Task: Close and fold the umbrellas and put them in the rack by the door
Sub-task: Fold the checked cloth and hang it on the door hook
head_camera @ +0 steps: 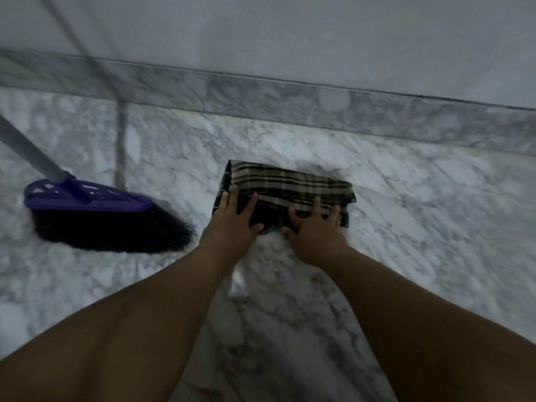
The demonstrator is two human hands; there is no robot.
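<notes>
A folded plaid cloth [285, 184], beige with dark stripes, lies flat on the marble floor near the wall. My left hand [236, 217] presses on its left end with fingers spread and straight. My right hand [314, 227] rests flat on the near right part, fingers straight and spread as well. Neither hand curls round the cloth. No umbrella and no rack appear in the head view.
A broom [95, 216] with a purple head, black bristles and a grey handle stands on the floor to the left of the cloth. A marble skirting [290, 97] runs along the white wall behind. Marble floor [420, 227] stretches to the right and toward me.
</notes>
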